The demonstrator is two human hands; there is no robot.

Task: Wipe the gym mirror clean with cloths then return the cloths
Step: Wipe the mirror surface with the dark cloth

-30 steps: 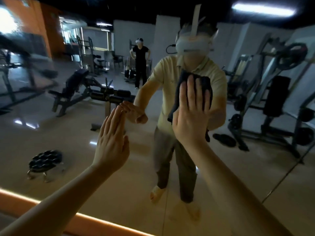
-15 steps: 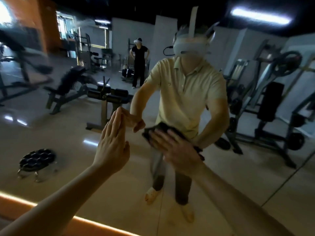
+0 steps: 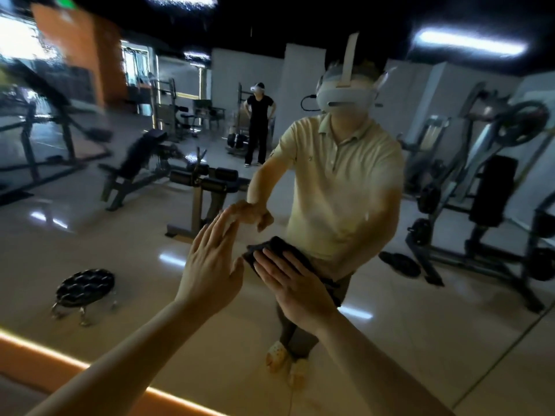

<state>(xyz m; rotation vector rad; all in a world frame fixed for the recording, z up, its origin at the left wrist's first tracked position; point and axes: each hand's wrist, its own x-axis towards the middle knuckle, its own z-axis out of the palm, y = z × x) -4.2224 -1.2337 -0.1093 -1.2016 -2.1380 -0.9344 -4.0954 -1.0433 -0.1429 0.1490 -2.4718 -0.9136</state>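
Cloth, dark and bunched, lies on the gym mirror under my right grip, fingers straight and pressing so it wipes evenly. My left grip, fingers spread, rests its fingertips on the mirror just beside it, probably for balance.

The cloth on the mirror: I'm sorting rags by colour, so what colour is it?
The cloth is black or very dark, plain; the head view shows it.

A black weight bench stands on glossy floor under a strip light.
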